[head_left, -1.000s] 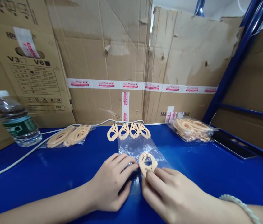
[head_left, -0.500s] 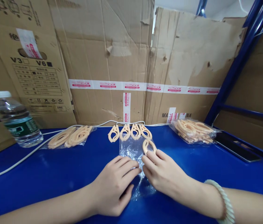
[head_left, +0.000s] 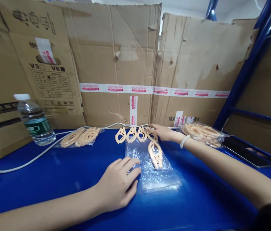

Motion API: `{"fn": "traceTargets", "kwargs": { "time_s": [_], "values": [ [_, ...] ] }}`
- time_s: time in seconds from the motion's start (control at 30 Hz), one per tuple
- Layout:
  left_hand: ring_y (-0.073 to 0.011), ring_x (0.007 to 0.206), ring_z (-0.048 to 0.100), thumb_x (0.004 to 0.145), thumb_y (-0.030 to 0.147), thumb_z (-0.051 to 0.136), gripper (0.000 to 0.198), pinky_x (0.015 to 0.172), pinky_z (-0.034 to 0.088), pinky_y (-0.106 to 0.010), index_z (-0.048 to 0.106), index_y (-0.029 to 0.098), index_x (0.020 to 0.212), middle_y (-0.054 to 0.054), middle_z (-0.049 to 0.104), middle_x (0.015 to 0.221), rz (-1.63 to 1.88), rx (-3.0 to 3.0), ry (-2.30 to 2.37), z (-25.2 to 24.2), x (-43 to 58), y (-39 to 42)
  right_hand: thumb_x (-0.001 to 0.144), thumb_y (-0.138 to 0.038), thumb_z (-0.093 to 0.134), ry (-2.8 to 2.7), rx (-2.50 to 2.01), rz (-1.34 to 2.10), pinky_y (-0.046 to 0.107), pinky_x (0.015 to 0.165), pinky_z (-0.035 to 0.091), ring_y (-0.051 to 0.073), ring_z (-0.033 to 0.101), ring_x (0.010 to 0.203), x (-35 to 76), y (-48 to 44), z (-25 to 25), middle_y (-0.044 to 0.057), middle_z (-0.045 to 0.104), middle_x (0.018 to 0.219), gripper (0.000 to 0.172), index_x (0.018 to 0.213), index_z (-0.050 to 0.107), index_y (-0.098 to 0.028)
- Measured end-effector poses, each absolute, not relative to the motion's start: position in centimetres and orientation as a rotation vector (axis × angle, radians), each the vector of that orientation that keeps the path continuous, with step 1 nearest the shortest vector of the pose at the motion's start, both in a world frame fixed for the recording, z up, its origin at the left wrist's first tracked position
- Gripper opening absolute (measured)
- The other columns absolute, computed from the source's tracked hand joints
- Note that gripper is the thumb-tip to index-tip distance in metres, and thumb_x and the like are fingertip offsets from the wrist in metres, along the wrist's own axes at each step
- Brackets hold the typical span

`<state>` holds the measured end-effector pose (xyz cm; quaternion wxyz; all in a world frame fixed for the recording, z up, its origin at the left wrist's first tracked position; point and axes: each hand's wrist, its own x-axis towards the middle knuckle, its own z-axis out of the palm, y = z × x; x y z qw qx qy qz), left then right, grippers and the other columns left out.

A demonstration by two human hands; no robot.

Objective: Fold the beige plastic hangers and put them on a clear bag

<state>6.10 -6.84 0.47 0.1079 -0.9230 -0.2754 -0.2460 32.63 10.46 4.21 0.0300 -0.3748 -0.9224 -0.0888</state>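
Note:
My left hand [head_left: 118, 183] rests on the blue table, fingers loosely bent and apart, its fingertips at the left edge of a clear plastic bag [head_left: 147, 179]. On that bag lies one peach-coloured folding hanger [head_left: 151, 154], folded up. Several more like it stand in a row behind, among them a left one [head_left: 117, 138], a second [head_left: 128, 138] and a third [head_left: 139, 138]. My right hand [head_left: 163, 132] reaches over the rightmost hanger [head_left: 151, 138], fingers stretched out and partly covering its top. Whether they touch it I cannot tell.
Bagged hangers lie left [head_left: 87, 136] and right [head_left: 201, 133]. A water bottle [head_left: 38, 125] stands at left beside a white cable [head_left: 36, 155]. A dark phone-like slab [head_left: 246, 154] lies at right. Cardboard [head_left: 116, 70] walls the back; a blue metal frame [head_left: 241, 70] rises at right.
My right hand has let go of the hanger, now lying on the bag, and moved back to the row's right end. My left hand stays by the bag. The view has shifted slightly.

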Motion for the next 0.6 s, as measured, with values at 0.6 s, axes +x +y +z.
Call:
{"fn": "traceTargets", "kwargs": {
  "time_s": [0.6],
  "values": [
    [-0.026,0.099,0.064,0.09,0.009,0.045,0.024,0.082,0.058,-0.041,0.063,0.014,0.104,-0.01,0.068,0.106,-0.641,-2.64,-1.118,-0.1,6.9,-11.0,0.076,-0.007,0.057,-2.93,-1.661,-0.307,0.026,0.062,0.045,0.022,0.068,0.075,35.8,6.4,6.2,0.012,0.072,0.09,0.025,0.097,0.07,-0.012]
  ]
}}
